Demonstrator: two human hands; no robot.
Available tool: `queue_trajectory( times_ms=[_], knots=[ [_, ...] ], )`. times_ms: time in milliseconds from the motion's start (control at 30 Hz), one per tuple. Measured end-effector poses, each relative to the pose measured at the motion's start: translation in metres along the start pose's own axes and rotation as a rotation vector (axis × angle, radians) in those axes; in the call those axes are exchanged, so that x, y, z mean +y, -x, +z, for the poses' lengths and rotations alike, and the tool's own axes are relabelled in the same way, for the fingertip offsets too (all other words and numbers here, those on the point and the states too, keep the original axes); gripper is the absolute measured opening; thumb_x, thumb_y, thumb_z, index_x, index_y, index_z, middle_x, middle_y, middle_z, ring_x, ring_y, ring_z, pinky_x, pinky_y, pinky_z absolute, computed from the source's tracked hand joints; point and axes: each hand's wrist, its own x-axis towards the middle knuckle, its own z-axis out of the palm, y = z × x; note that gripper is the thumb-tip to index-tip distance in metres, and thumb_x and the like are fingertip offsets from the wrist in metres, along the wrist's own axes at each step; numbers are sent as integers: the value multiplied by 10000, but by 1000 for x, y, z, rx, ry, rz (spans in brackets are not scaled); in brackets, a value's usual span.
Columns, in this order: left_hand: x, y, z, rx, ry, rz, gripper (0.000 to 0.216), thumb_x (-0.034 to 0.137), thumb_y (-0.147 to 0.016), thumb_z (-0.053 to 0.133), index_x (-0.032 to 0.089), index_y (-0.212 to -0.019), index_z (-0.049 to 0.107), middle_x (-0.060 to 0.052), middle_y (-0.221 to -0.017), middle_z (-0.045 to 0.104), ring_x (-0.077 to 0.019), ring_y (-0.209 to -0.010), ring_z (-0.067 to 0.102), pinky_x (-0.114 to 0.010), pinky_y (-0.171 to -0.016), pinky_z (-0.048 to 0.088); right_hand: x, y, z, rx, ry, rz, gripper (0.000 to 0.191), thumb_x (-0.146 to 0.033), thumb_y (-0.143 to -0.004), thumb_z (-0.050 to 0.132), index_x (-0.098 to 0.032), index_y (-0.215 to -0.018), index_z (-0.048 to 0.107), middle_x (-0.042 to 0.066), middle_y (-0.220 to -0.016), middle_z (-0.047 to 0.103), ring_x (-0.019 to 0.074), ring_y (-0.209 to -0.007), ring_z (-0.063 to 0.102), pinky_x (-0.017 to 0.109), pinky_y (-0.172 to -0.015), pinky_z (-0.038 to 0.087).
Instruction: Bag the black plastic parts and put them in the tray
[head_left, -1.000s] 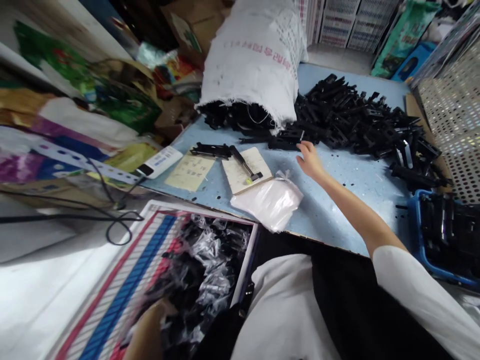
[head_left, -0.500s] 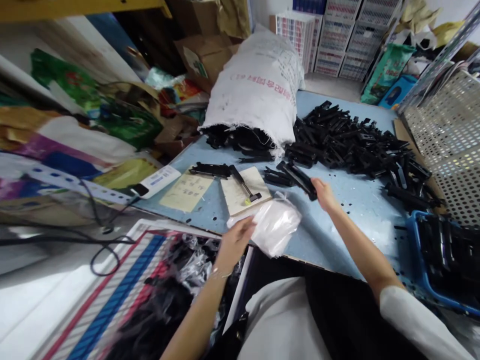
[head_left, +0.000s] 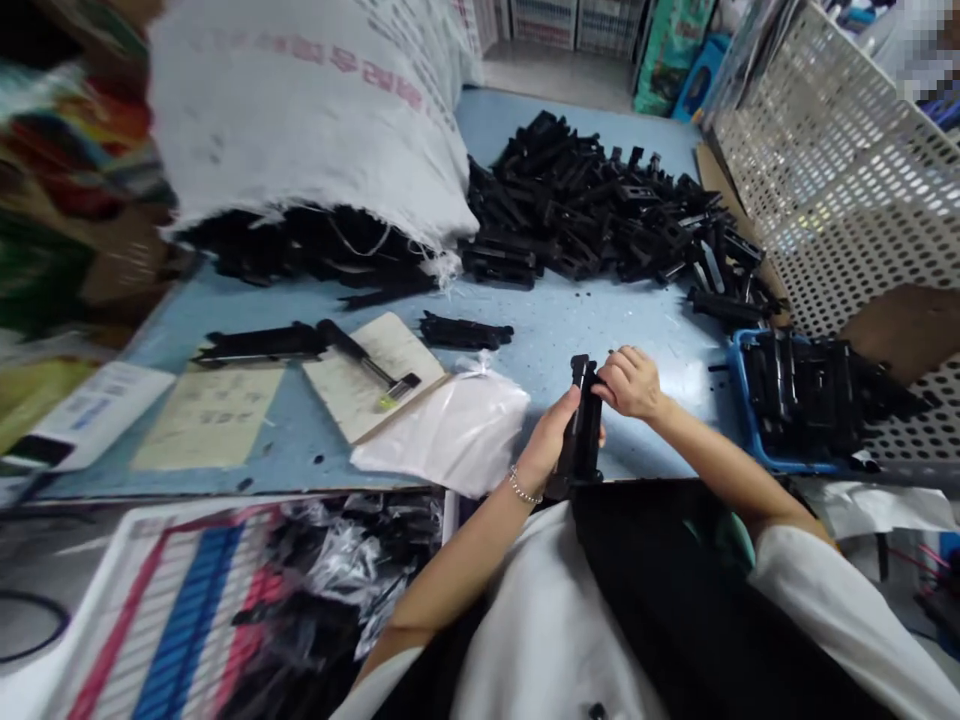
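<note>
A long black plastic part (head_left: 581,440) is held roughly upright near the table's front edge. My left hand (head_left: 551,440) wraps round its side, thumb along the upper half. At its upper end, my right hand (head_left: 631,382) is closed with bent fingertips against the part; just what they pinch is hidden. To the left lies a clear plastic bag (head_left: 457,425). Beside it, a small hammer-like tool (head_left: 367,365) with a black handle rests across a pale block (head_left: 386,345). Another black part (head_left: 465,331) lies behind the bag.
A white woven sack (head_left: 315,120) spills black parts at the back left. A large heap of black parts (head_left: 600,200) covers the table's rear. On the right stands a blue basket (head_left: 742,400) of parts. A striped crate (head_left: 180,600) sits below, front left.
My right hand has brought the black part from the table to the front edge. My left hand has left the plastic bag and taken hold of the part. The view has swung right.
</note>
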Motion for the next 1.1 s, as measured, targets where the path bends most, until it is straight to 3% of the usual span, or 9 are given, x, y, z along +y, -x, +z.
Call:
queue_trajectory(
  times_ms=[67, 200, 367, 433, 567, 800, 867, 967, 1100],
  knots=[
    [-6, -7, 10, 79, 10, 18, 710, 820, -792, 541, 138, -966, 630, -27, -650, 653, -146, -525, 614, -247, -490, 473, 6, -3, 5, -32, 49, 31, 561, -529, -1062, 296, -189, -766, 630, 71, -726, 600, 201, -720, 501, 351, -693, 335],
    [-13, -25, 8, 237, -59, 234, 681, 720, -835, 609, 203, -1275, 559, -10, -801, 690, -152, -637, 665, -262, -576, 526, -11, 4, 6, -59, 46, 292, 580, -445, -1092, 205, -176, -806, 632, 66, -724, 606, 195, -702, 486, 339, -679, 307],
    [-11, -34, -10, 259, -201, 433, 667, 610, -897, 623, 264, -1441, 453, -51, -1030, 685, -177, -833, 676, -329, -770, 569, -52, 48, 6, -41, -112, 108, 570, -546, -1062, 232, -176, -889, 630, 92, -834, 616, 222, -802, 485, 368, -752, 330],
    [-13, -34, -10, 234, -279, 503, 679, 572, -918, 615, 278, -1492, 402, -75, -1113, 666, -200, -927, 666, -365, -850, 561, -65, 63, 14, 5, -190, 139, 563, -527, -1067, 207, -182, -876, 609, 89, -820, 602, 222, -789, 474, 371, -739, 333],
    [-20, -33, -5, 221, -453, 643, 682, 531, -936, 602, 300, -1533, 368, -111, -1306, 580, -251, -1177, 586, -439, -1039, 480, -84, 77, 28, 95, -501, 433, 551, -554, -1060, 184, -211, -803, 531, 52, -756, 547, 200, -726, 461, 353, -698, 348],
    [-15, -32, -8, 242, -627, 680, 688, 586, -928, 575, 300, -1529, 404, -105, -1295, 558, -280, -1257, 546, -475, -1107, 423, -116, 74, 35, -77, -1256, 1039, 622, -803, -910, 354, -233, -667, 410, -39, -605, 396, 123, -555, 337, 288, -555, 303],
    [-9, -30, -11, 216, -640, 687, 687, 597, -925, 573, 292, -1520, 416, -108, -1296, 566, -280, -1253, 556, -470, -1100, 434, -113, 67, 33, -128, -1342, 1117, 662, -856, -859, 371, -234, -637, 412, -47, -563, 379, 112, -512, 310, 284, -518, 273],
    [-2, -25, -16, 204, -644, 691, 695, 603, -921, 579, 280, -1511, 406, -116, -1327, 569, -282, -1268, 558, -478, -1108, 430, -89, 51, 19, -224, -1364, 1058, 716, -895, -826, 362, -221, -614, 482, -36, -529, 417, 113, -486, 359, 284, -506, 284],
    [-2, -13, -17, 140, -601, 648, 790, 582, -876, 667, 261, -1510, 324, -129, -1344, 577, -275, -1220, 605, -479, -1065, 478, -47, 26, -11, -64, -1371, 964, 699, -839, -893, 314, -208, -698, 543, -36, -558, 438, 103, -491, 362, 270, -502, 278]
  ],
)
